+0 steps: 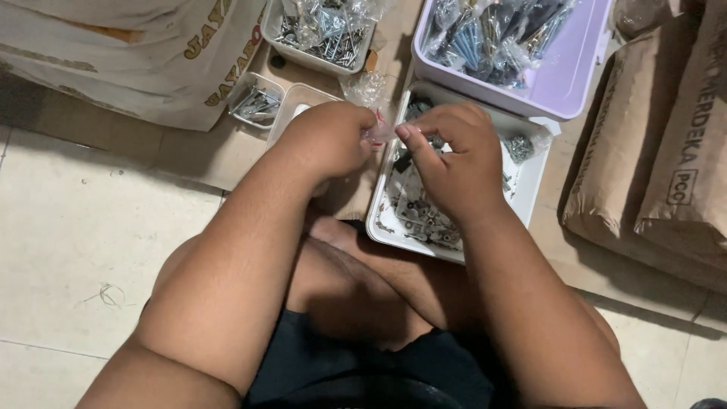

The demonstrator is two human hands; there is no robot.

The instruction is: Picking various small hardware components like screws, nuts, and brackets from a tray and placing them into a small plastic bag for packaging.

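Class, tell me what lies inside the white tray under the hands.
The white tray holds small metal hardware and little bagged parts; the right hand covers its middle.

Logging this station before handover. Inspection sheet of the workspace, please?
Surface: pale tiled floor; cardboard under the trays.
Job's things: small clear plastic bag pinched between both hands; white tray of small metal parts beneath.
Clutter: lilac bin of bagged screws; white tray of screws; two small containers.
Grippers: left hand and right hand both closed on the bag.
Cables: nothing seen.
Surroundings: brown paper sacks at right, white sack at upper left.
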